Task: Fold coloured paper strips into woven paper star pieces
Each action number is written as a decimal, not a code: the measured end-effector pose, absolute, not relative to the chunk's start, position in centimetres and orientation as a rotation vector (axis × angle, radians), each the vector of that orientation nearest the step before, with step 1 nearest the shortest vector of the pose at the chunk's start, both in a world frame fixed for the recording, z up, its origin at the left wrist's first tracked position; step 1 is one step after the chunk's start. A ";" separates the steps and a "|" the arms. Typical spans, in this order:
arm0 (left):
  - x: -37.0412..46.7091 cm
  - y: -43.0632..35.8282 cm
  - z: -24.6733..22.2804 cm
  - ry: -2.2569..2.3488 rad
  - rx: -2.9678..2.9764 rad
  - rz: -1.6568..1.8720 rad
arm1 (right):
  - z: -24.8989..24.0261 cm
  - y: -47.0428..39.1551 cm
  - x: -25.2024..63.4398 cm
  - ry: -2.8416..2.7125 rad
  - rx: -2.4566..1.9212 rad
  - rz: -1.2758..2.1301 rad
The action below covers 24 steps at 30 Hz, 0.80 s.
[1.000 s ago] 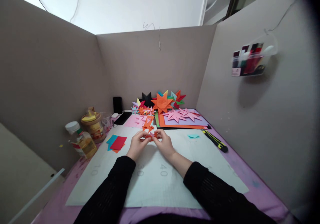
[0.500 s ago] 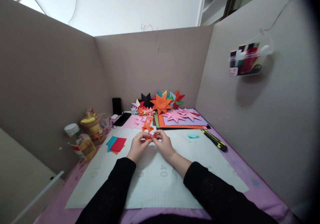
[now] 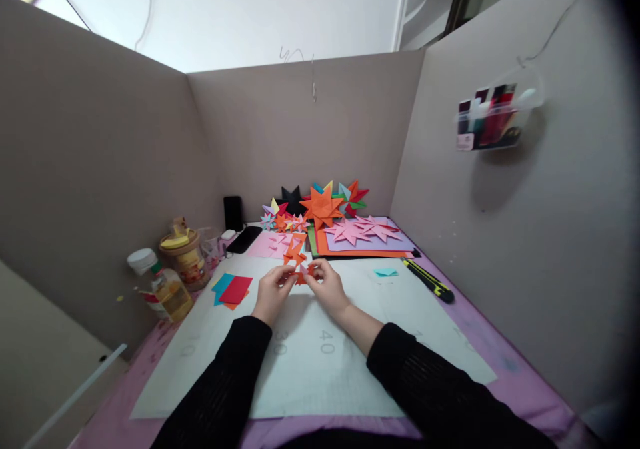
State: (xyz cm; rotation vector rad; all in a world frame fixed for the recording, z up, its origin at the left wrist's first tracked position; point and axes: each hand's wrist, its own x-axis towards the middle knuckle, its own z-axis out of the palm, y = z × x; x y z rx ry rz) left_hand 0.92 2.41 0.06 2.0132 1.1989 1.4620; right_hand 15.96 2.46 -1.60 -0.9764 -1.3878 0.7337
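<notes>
Between my two hands is a small folded paper piece (image 3: 303,277), orange with some pink in it, partly covered by fingers. My left hand (image 3: 273,292) pinches its left side, while my right hand (image 3: 327,289) grips the right side with thumb and fingers. Just beyond the fingertips lie folded orange paper pieces (image 3: 295,251). Left of them, small pink folded pieces rest on a pink sheet (image 3: 257,245). A stack of coloured paper squares (image 3: 236,290), red on top, is to the left of my left hand. To the right lies a turquoise folded paper (image 3: 386,272).
Finished paper stars (image 3: 323,207) lean at the back wall. Pink stars (image 3: 349,231) lie on coloured sheets. A yellow-black utility knife (image 3: 430,281) is at the right edge. On the left stand a bottle (image 3: 167,292), a jar (image 3: 185,259) and a dark phone (image 3: 245,239).
My left fingers have opened out a little and shifted, so more of the orange and pink paper shows between my hands. The view has moved slightly.
</notes>
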 end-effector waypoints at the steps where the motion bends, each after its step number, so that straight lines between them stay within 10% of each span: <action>1: 0.9 2.4 0.1 1.196 2.044 1.465 | -1.6 2.5 16.0 -1.385 -0.974 0.739; 24: 0.5 3.4 -0.6 1.370 2.062 1.244 | -2.2 2.8 15.8 -1.374 -0.902 0.943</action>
